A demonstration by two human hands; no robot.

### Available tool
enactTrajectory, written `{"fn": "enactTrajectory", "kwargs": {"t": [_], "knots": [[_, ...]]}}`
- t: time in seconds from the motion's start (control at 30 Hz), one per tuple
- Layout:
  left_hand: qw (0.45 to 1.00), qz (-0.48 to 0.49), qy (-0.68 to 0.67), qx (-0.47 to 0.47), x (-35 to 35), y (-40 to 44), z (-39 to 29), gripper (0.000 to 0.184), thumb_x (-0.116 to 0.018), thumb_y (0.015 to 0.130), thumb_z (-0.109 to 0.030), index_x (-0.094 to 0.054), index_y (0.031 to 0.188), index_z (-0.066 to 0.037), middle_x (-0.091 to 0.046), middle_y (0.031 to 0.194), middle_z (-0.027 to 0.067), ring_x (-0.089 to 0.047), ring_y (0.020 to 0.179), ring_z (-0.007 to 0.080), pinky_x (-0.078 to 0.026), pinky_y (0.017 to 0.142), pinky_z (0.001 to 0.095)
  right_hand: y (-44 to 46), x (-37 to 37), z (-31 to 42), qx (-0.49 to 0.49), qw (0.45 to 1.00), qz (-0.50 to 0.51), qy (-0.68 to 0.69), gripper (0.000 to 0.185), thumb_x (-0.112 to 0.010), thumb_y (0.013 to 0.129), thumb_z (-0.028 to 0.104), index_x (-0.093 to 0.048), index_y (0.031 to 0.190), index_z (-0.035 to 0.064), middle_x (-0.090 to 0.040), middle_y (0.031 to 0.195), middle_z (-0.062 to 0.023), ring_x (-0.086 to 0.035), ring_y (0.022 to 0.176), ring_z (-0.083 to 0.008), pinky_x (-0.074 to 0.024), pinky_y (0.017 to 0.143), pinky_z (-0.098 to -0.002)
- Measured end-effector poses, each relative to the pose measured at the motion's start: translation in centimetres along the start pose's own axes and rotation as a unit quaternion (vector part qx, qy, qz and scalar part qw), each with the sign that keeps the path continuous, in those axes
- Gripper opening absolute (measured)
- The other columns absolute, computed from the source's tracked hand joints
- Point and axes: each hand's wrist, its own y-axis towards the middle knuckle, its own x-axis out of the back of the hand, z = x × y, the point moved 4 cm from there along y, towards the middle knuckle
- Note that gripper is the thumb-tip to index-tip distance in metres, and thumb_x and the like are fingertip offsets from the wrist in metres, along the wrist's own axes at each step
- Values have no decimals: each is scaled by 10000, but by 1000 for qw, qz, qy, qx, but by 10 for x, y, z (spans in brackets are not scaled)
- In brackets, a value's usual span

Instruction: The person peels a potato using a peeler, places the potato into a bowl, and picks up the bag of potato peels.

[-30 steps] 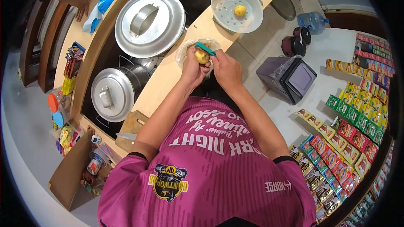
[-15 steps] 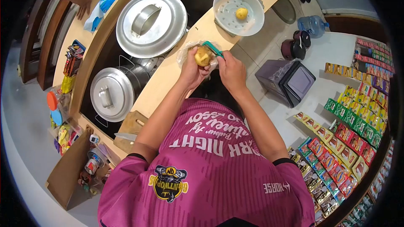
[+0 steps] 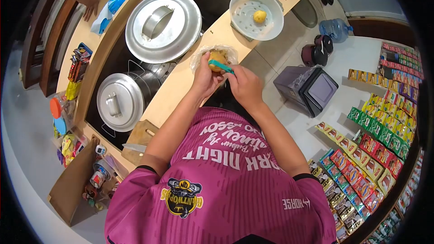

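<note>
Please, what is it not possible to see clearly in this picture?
All in the head view:
- Bottom of the plastic bag: behind the potato and left hand.
- Far end of the knife: under the left arm.
- Pot insides: lids cover them.
- Packets' fine print: too small.

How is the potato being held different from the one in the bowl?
The yellow-brown potato is in the left hand, with a green plastic peeler across it; the round yellow potato lies in the whitish see-through plastic bowl. The held potato looks browner, while the bowl potato looks brighter yellow. Both are roundish.
</note>
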Motion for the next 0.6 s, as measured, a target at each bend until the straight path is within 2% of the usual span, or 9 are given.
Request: {"fn": "enactTrajectory", "kwargs": {"t": [0.1, 0.17, 0.37, 0.6], "knots": [[1000, 1, -11, 4, -5, -2, 2, 467, -381, 1027, -534, -575, 1075, -112, -619, 865, 37, -556, 667, 122, -404, 530, 239, -3, -3, 2, 34, 999, 15, -26, 137, -644, 918, 191, -621, 976, 70, -669, 844, -135, -658, 765, -365, -488, 603, -461], [1000, 8, -7, 7, -2, -1, 3, 468, -379, 1029, -530, -576, 1080, -108, -624, 872, 40, -558, 664, 124, -406, 528, 242, -1, -7, -7, -16, 998, 8, -61, 145, -647, 918, 196, -609, 971, 67, -666, 841, -143, -652, 769, -377, -483, 607, -480], [1000, 9, 3, 9, -3, -6, 2, 473, -372, 1034, -523, -578, 1103, -102, -635, 890, 46, -557, 659, 124, -411, 522, 246, 3, -4, -15, -62, 997, 6, -41, 146, -638, 927, 196, -603, 973, 62, -660, 832, -176, -638, 767, -420, -473, 609, -498], [1000, 24, 0, 8, -3, -4, 3, 479, -393, 1027, -539, -574, 1090, -100, -607, 860, 35, -557, 656, 123, -423, 514, 233, 2, -2, -7, -49, 999, 8, 12, 153, -633, 931, 199, -602, 954, 51, -661, 825, -185, -633, 752, -435, -465, 605, -502]]}}
